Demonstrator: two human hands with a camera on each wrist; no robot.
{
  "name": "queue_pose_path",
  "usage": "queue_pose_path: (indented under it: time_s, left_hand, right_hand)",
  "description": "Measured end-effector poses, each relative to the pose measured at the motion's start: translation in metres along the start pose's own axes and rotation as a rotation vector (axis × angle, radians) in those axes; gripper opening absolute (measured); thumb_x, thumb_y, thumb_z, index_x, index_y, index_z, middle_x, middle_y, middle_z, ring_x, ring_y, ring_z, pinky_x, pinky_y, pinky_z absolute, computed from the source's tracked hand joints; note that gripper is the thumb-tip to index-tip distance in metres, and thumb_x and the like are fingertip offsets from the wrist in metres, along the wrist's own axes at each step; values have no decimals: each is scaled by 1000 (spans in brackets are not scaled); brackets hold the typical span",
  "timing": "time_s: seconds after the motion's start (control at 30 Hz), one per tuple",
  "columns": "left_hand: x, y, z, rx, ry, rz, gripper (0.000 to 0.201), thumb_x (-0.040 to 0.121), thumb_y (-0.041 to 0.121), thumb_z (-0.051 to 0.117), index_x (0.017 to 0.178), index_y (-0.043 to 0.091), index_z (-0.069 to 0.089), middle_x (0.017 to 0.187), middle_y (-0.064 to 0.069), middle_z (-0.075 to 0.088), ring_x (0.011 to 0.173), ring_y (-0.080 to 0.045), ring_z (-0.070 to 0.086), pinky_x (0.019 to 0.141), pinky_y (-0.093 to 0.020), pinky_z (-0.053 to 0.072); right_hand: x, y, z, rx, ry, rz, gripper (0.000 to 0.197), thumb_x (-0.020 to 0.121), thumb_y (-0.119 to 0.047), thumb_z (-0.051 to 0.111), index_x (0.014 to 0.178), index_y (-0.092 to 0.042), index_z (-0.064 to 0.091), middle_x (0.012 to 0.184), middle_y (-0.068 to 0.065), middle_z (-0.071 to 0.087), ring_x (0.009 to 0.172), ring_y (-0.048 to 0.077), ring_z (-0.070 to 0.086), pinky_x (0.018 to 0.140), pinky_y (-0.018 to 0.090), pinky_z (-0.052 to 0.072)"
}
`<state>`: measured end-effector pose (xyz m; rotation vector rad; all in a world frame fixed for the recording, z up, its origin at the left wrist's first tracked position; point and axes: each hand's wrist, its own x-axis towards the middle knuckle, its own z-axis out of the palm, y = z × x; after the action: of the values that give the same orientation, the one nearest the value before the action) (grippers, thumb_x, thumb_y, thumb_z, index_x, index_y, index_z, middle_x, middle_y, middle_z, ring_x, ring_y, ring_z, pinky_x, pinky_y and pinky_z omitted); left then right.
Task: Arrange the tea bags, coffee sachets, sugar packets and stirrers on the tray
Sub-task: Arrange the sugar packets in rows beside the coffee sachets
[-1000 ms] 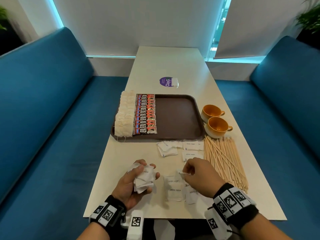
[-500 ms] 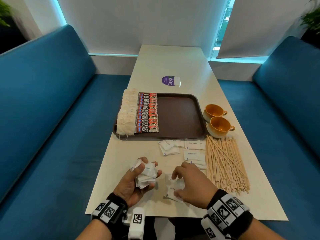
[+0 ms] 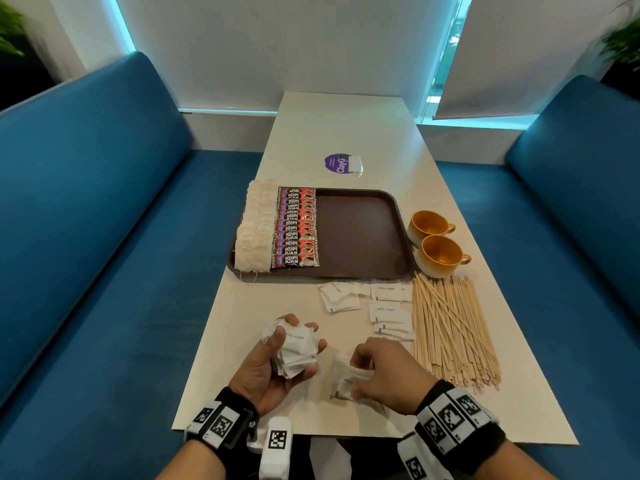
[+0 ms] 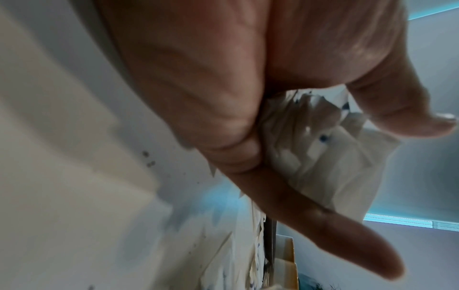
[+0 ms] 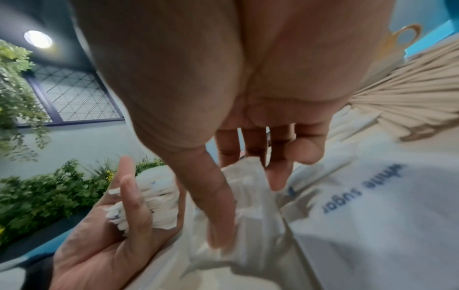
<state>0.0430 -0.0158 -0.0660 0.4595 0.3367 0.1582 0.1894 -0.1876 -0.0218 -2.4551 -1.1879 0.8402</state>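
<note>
A brown tray (image 3: 360,233) holds a column of tea bags (image 3: 254,230) at its left and a column of red coffee sachets (image 3: 297,226) beside them. My left hand (image 3: 277,358) grips a bunch of white sugar packets (image 3: 296,351) (image 4: 320,149) above the table's near edge. My right hand (image 3: 384,372) pinches a sugar packet (image 3: 346,379) (image 5: 250,188) lying on the table, thumb against fingers. More loose sugar packets (image 3: 384,306) lie between the hands and the tray. Wooden stirrers (image 3: 450,327) are piled to the right.
Two orange cups (image 3: 438,251) stand right of the tray, just behind the stirrers. A purple round sticker (image 3: 341,163) lies on the table beyond the tray. Blue benches flank the cream table (image 3: 346,126) on both sides.
My right hand has moved toward me and left, from the far packets to those at the near edge, and now pinches one. The left hand keeps its bunch, nearly still.
</note>
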Motion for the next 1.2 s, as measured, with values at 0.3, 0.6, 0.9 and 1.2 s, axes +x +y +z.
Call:
queue_pose_path:
  time_s: [0.3,0.6,0.9,1.2]
  left_hand:
    - [0,1,1,-1,14,-3,62,57,37,99,105,17,64,121,-19,62,111,-40,63,63,-45,63]
    - [-1,0,-1,12,-57,7,48,68,3,86,108,15,64,122,-18,60,113,-42,60,68,-46,62]
    - [4,-3,-3,59,-10,24,50,69,6,89,111,15,62,121,-20,60,110,-41,62,65,-45,62]
    - [1,-5,2,109,52,20,92,42,48,101,123,17,70,121,-23,68,95,-38,71,68,-46,63]
  right_hand:
    - [10,-9,-5,-154,27,8,58,76,-33,80,128,-30,56,118,-8,51,116,13,44,93,27,46]
    - [20,-12,-3,-128,-16,15,35,70,-22,80,94,-28,56,99,-8,52,98,15,43,81,30,49]
    - [17,-16,-35,707,239,11,30,75,-15,89,96,-11,67,88,9,75,72,17,67,64,29,54]
    - [30,-54,-5,736,69,-45,30,69,-15,94,93,-11,76,79,-5,75,65,9,67,61,25,56]
